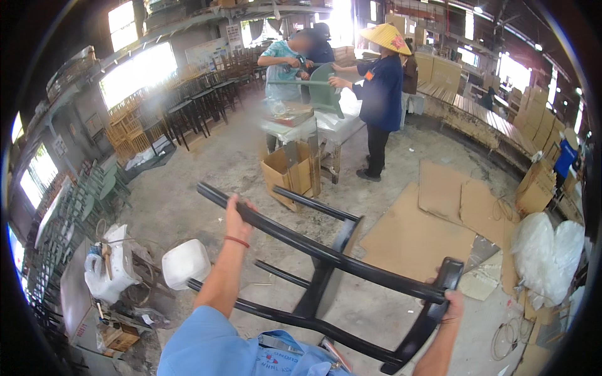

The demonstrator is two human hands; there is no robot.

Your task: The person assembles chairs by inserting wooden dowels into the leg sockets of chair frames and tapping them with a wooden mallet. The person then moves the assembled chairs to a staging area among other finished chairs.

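A glossy black wooden chair frame [332, 254] is held up in front of me, tilted, with its long curved rails running from upper left to lower right. My left hand [239, 218] is closed round the upper rail near its far left end. At the lower right, my right hand [453, 306] grips the frame where that rail meets the wide curved top piece [442, 301]; some of its fingers are hidden behind the wood. A flat crosspiece [318, 282] joins the two long rails in the middle.
Ahead, people work on a green chair [325, 94] at a covered table [342, 122]. An open cardboard box [285, 172] stands below. Flat cardboard sheets [401, 225] and plastic bags [545, 250] lie to the right. To the left are a white stool [186, 263] and rows of chairs [200, 103].
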